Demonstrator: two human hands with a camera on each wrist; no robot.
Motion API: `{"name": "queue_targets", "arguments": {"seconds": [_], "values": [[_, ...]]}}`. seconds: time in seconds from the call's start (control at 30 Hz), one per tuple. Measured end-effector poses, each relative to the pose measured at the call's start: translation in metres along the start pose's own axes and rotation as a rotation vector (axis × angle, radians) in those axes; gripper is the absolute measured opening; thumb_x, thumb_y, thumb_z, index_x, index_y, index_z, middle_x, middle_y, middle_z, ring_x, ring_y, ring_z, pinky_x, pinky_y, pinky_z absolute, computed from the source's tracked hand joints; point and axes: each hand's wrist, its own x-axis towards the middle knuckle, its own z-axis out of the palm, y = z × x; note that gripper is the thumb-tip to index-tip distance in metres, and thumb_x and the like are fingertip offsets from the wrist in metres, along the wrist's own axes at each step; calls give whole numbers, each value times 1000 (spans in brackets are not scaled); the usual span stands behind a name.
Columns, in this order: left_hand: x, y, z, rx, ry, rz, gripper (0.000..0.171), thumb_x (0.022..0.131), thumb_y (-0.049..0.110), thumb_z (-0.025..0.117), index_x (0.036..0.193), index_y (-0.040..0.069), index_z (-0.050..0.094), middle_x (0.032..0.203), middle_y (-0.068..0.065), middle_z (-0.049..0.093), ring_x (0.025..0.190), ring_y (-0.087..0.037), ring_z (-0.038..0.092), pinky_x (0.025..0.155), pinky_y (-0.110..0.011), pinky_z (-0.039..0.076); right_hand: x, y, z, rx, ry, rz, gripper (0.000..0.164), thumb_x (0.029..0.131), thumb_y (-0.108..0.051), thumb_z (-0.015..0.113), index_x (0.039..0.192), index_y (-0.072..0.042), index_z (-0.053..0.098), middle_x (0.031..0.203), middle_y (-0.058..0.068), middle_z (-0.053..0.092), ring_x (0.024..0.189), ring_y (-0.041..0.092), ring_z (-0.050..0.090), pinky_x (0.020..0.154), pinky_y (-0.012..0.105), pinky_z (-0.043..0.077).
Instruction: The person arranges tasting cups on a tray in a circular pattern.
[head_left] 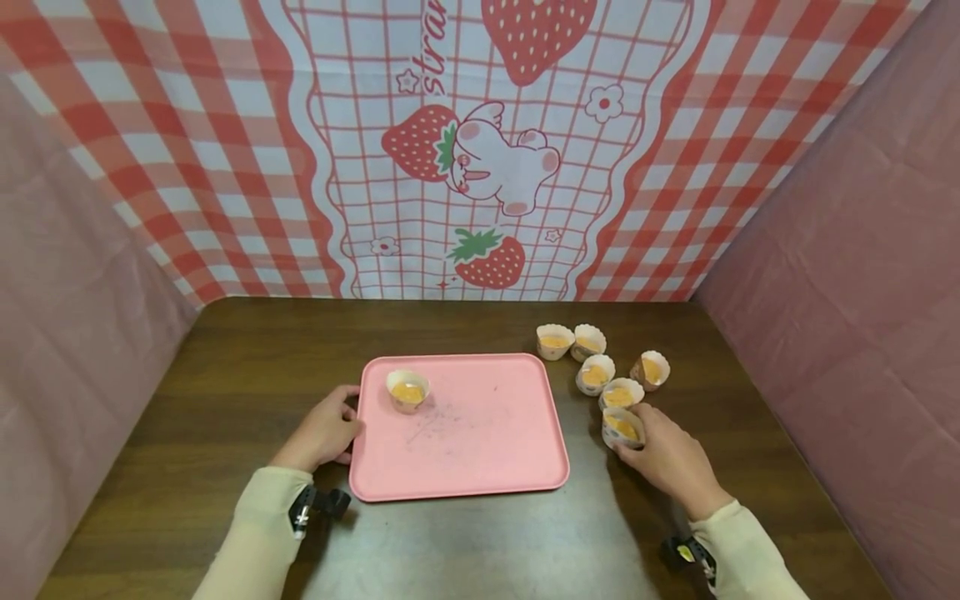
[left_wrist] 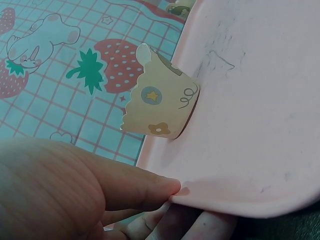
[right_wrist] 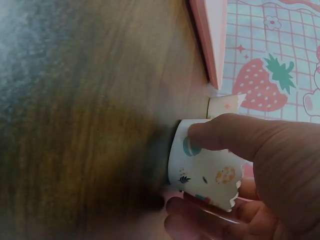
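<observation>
Head view: on the bench (head_left: 255, 358), between both grips, the pink tray (head_left: 480, 442) is pinched at its edge by the left grip (head_left: 324, 432). By the right grip (head_left: 669, 457), a patterned cup (head_left: 622, 427) is pinched; beyond it, five cups (head_left: 595, 375) are grouped. Just right of the left grip, a lone cup (head_left: 407, 392) is carried on the tray.
</observation>
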Motion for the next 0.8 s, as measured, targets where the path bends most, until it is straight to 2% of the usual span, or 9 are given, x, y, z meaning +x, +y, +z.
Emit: {"name": "queue_targets", "arguments": {"seconds": [0.37,0.6,0.8], "values": [[-1,0,0,7,-4,0,62,98,3,55,156,2,33,121,-25,53,88,-29,63,63,-38,62,-9,-1,-3,5,1,20,53,83,-30,82,121,-1,59,105,12,69,84,24,64,62,51,52],[-2,0,0,5,-3,6,61,98,3,54,156,1,33,121,-26,53,88,-29,64,63,-38,62,-15,-12,-3,17,103,-48,54,80,-26,84,124,-3,61,107,11,70,88,26,67,66,53,55],[-2,0,0,3,3,16,61,97,2,54,155,0,34,120,-26,53,86,-28,64,61,-37,62,-18,-26,-2,17,131,-72,51,79,-26,85,120,-7,62,101,5,68,81,20,65,60,48,53]]}}
